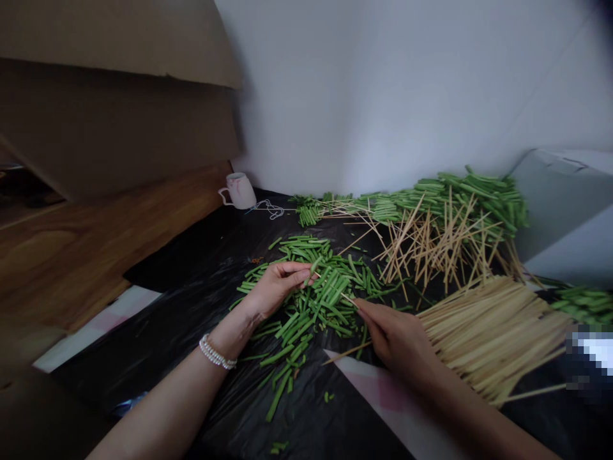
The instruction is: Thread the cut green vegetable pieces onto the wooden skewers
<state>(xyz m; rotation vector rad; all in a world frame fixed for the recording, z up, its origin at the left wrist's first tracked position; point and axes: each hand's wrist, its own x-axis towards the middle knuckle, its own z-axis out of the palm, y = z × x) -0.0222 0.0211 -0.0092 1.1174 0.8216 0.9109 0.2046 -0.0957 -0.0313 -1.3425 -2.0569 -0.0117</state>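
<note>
My left hand (281, 285), wearing a white beaded bracelet at the wrist, pinches a cut green bean piece (315, 264) between thumb and fingers. My right hand (395, 327) grips a thin wooden skewer (349, 298) that points left toward the left fingertips. Several bean pieces (335, 289) lie side by side across the skewer and appear threaded on it. Below both hands spreads a loose pile of cut green beans (292, 332) on black plastic sheeting (191, 358). Bare wooden skewers (498, 332) are heaped beside my right forearm.
Along the wall lie stacked bean skewers (431, 191), their bare stick ends (445, 246) pointing toward me. A white mug (240, 191) and a tangled cord (272, 209) stand at the back left. A cardboard box (119, 121) overhangs the left; a pale box (565, 204) stands right.
</note>
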